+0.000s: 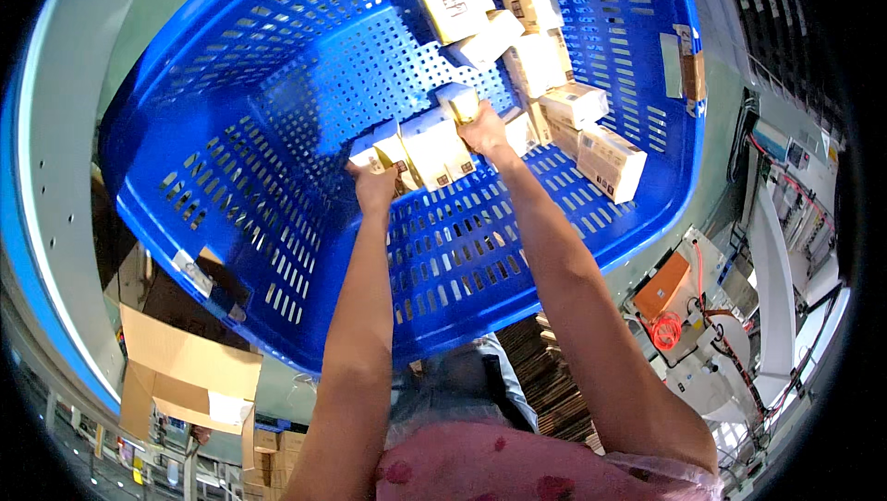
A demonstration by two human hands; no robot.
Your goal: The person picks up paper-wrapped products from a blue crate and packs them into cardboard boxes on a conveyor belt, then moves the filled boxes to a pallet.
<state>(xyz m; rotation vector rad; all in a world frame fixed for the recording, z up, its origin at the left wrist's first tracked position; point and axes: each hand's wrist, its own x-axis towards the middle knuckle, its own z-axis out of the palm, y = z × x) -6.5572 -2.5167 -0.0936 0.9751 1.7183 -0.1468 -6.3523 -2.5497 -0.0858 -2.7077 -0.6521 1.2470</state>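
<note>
A large blue plastic basket (360,72) with slotted walls lies in front of me, its inside lit brightly on the far side. Along its near wall stands a row of small cream-coloured boxes (430,145), with my hands at the two ends. My left hand (374,189) grips the left end of this row, fingers partly hidden by the boxes. At the other end, my right hand (485,132) is closed against a small box (457,101) that sits tilted. More boxes (536,62) are heaped loosely along the basket's right side, one lying close to the near right wall (610,164).
An open brown carton (189,353) stands below the basket at lower left. To the lower right is equipment with an orange block (662,286) and a coiled red cable (665,330). A pale curved panel (60,178) runs along the left.
</note>
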